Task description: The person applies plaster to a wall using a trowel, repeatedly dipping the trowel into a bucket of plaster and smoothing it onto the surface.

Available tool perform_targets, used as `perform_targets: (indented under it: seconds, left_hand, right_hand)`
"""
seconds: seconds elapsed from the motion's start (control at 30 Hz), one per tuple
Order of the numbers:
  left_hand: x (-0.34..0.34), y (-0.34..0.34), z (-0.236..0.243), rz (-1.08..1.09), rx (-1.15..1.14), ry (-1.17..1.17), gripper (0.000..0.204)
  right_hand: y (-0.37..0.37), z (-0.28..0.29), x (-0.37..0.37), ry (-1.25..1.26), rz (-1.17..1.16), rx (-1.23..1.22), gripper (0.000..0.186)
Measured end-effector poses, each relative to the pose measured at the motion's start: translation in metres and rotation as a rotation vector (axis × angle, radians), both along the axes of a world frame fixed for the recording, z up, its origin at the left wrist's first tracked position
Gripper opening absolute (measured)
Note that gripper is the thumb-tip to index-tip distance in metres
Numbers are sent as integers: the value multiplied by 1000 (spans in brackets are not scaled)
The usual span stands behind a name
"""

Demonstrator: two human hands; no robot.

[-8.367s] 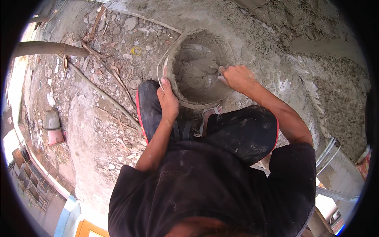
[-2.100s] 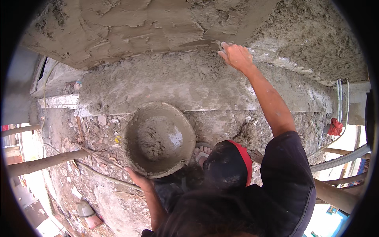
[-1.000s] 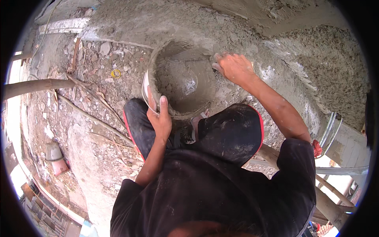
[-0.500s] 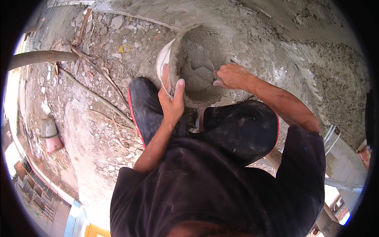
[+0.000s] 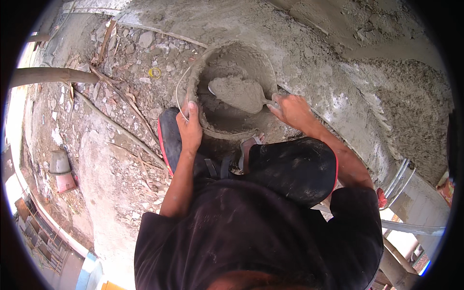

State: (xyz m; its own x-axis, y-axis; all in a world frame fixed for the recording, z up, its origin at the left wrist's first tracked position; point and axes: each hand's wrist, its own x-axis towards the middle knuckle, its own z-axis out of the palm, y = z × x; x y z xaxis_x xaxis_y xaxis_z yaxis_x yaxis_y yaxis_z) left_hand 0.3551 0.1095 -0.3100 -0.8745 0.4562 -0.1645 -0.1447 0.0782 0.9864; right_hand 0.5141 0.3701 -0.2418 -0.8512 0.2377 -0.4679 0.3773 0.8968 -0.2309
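A mortar-caked bucket (image 5: 270,62) sits in front of my knees, its inside coated with wet grey mortar. My left hand (image 5: 190,126) grips the near left rim, thumb over the edge, the other fingers hidden outside. Beside it, the thin wire handle (image 5: 178,92) hangs over the bucket's left side. My right hand (image 5: 292,112) is closed around the handle of a trowel, at the right rim. Over the bucket's opening lies the trowel blade, heaped with mortar (image 5: 238,93).
Rubble and broken stones (image 5: 145,39) cover the ground to the left, crossed by a long thin stick (image 5: 113,122). A bamboo pole (image 5: 53,73) juts in at far left, above a small upturned bucket (image 5: 60,163). A rough mortar surface (image 5: 386,96) rises on the right.
The trowel has come up from inside the bucket with a heap of mortar on its blade. The bucket has tipped more upright and shifted slightly left, my left hand moving with it.
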Motion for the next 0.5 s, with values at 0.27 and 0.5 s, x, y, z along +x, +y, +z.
perform_targets:
  seconds: [0.27, 0.5]
  left_hand:
    - [-24, -44, -34, 133, 148, -378, 57]
    - [-22, -53, -23, 167, 104, -354, 57]
  right_hand:
    - [24, 142, 23, 149, 35, 22, 36]
    - [118, 222, 34, -258, -315, -759, 36]
